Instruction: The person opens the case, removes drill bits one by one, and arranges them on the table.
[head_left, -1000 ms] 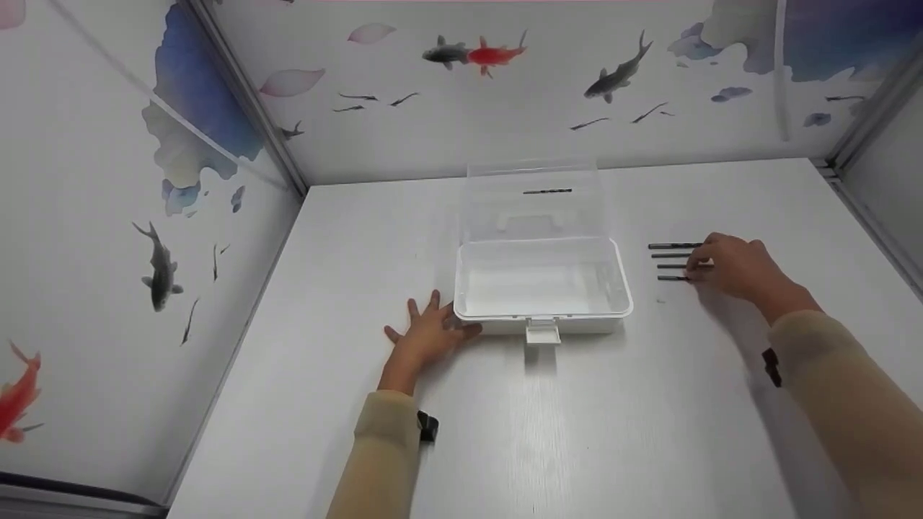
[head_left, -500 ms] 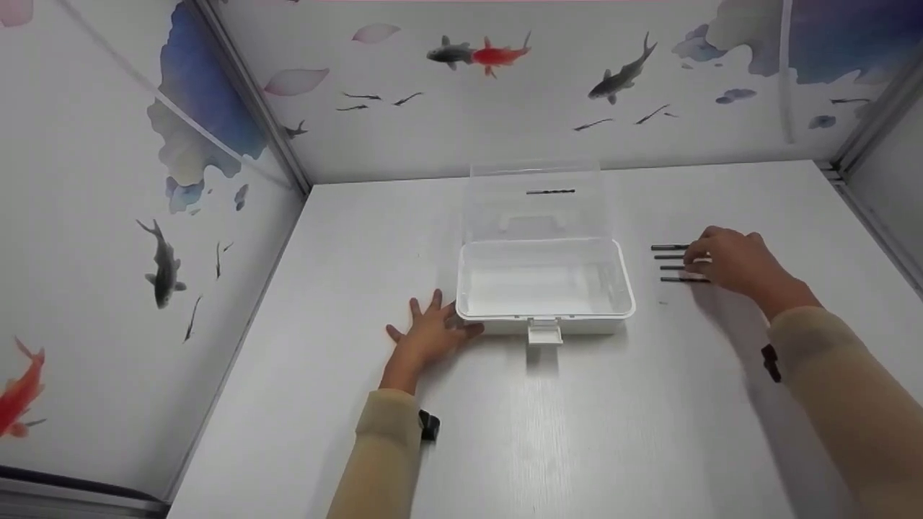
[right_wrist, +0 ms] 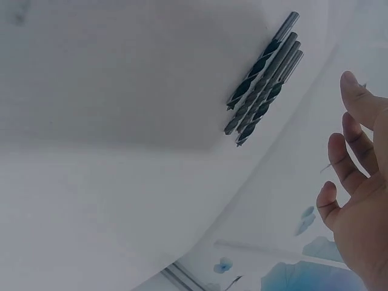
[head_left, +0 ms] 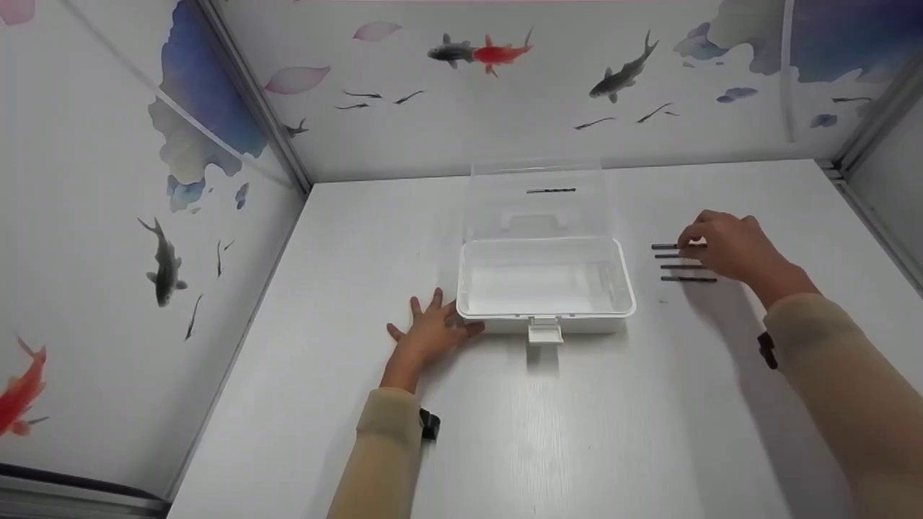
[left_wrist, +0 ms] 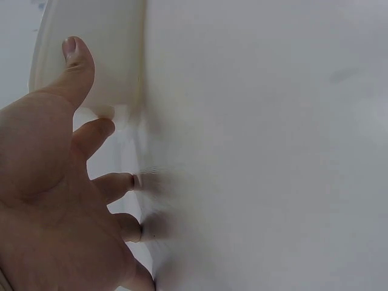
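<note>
Several dark twist drill bits (head_left: 689, 278) lie side by side on the table, right of a white plastic box (head_left: 629, 292) whose see-through lid is swung back. My right hand (head_left: 735, 246) hovers over the bits with its fingers loosely bent. In the right wrist view, that hand (right_wrist: 361, 163) holds nothing and is apart from the drill bits (right_wrist: 260, 85). Fingers spread, my left hand (head_left: 429, 335) rests at the front left corner of the box. The left wrist view shows its thumb against the box wall (left_wrist: 118, 54) and other fingertips on the table.
Another drill bit (head_left: 551, 190) shows at the clear lid (head_left: 497, 209); whether it lies in or behind the lid, I cannot tell. A latch (head_left: 545, 331) juts from the box front. Walls printed with fish stand behind and left of the white table (head_left: 562, 447).
My right hand has lifted and shifted slightly away from me, uncovering more of the nearest drill bits. The left hand stays at the box corner.
</note>
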Demonstrator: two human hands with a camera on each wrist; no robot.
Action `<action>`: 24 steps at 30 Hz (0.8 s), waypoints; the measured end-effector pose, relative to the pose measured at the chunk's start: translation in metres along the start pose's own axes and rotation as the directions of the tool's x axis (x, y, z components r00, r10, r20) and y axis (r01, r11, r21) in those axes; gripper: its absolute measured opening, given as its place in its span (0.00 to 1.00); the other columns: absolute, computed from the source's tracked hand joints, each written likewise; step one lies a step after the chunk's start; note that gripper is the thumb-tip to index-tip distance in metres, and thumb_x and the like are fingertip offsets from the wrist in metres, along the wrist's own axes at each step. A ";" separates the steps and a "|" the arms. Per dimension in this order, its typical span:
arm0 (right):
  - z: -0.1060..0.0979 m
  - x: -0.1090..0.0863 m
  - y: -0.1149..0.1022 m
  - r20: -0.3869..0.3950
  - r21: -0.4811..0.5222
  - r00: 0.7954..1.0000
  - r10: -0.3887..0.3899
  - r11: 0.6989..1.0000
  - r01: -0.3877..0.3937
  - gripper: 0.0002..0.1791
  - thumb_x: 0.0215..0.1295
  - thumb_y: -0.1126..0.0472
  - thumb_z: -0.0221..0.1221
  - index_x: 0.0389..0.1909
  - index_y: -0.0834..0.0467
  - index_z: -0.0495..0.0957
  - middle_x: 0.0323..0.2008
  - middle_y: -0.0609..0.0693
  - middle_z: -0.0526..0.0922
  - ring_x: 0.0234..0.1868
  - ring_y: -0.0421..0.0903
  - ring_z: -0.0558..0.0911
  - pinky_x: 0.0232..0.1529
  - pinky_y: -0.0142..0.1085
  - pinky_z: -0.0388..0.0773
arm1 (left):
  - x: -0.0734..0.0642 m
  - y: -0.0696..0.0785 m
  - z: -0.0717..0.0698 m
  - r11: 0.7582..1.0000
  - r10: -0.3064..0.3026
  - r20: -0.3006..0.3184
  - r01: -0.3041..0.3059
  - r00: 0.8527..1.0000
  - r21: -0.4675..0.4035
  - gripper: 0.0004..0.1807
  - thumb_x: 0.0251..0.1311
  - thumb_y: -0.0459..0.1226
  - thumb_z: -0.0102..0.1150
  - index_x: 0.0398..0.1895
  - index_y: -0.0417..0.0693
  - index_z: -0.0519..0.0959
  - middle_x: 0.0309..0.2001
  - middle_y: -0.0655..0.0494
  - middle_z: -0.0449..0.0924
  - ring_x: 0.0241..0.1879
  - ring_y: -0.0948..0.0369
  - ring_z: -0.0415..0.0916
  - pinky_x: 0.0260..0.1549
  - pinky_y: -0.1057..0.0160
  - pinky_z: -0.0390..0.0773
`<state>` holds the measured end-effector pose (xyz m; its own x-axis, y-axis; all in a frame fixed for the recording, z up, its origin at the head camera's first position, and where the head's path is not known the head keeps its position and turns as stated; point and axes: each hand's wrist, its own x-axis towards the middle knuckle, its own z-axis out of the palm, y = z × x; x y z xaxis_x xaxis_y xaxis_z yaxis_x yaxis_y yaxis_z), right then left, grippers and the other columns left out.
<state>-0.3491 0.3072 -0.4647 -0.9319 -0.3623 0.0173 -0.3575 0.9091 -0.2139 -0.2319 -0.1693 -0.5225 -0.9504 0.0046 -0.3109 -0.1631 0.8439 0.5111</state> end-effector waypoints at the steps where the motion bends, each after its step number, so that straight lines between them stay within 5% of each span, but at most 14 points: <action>1: -0.001 0.000 -0.001 -0.002 -0.002 1.000 -0.003 1.000 0.003 0.10 0.63 0.60 0.64 0.44 0.52 0.85 0.45 0.53 0.80 0.48 0.56 0.79 0.49 0.58 0.63 | 0.000 0.000 0.000 1.000 -0.001 0.000 0.001 1.000 0.000 0.43 0.49 0.75 0.53 0.71 0.87 0.56 0.80 0.58 0.37 0.77 0.42 0.20 0.61 0.21 0.23; 24: -0.039 0.023 -0.038 -0.037 -0.009 0.998 -0.041 0.999 0.040 0.10 0.65 0.61 0.63 0.46 0.52 0.84 0.47 0.54 0.79 0.48 0.56 0.78 0.53 0.61 0.61 | -0.004 0.003 -0.001 1.000 0.008 -0.015 -0.008 1.000 -0.016 0.41 0.51 0.72 0.55 0.70 0.88 0.57 0.80 0.56 0.39 0.77 0.41 0.21 0.60 0.21 0.23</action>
<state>-0.3598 0.2724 -0.4181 -0.9182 -0.3912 0.0618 -0.3953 0.8956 -0.2040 -0.2289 -0.1670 -0.5189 -0.9555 0.0029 -0.2950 -0.1599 0.8352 0.5262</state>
